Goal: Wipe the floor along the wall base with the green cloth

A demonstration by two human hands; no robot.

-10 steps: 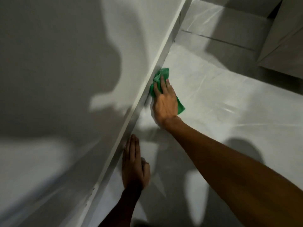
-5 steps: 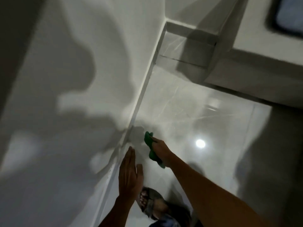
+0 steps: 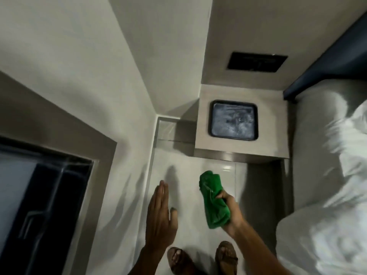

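Observation:
My right hand [image 3: 231, 213] grips the crumpled green cloth [image 3: 213, 199], which is held up in the air above the glossy white floor [image 3: 190, 171]. My left hand [image 3: 159, 217] is flat, fingers straight and together, hovering empty close to the wall base [image 3: 149, 175] on the left. The white skirting runs along the left wall to the far corner. Both my feet in brown sandals [image 3: 179, 259] stand on the floor at the bottom of the view.
A bedside cabinet [image 3: 274, 120] with a dark tray [image 3: 233, 120] on top stands in the far corner. A bed with white linen [image 3: 327, 165] fills the right side. A dark glass door with its frame [image 3: 49, 185] is on the left wall.
The view has risen from floor level to standing height. My right hand lifted the cloth off the floor at the wall base, and my left hand came off the floor.

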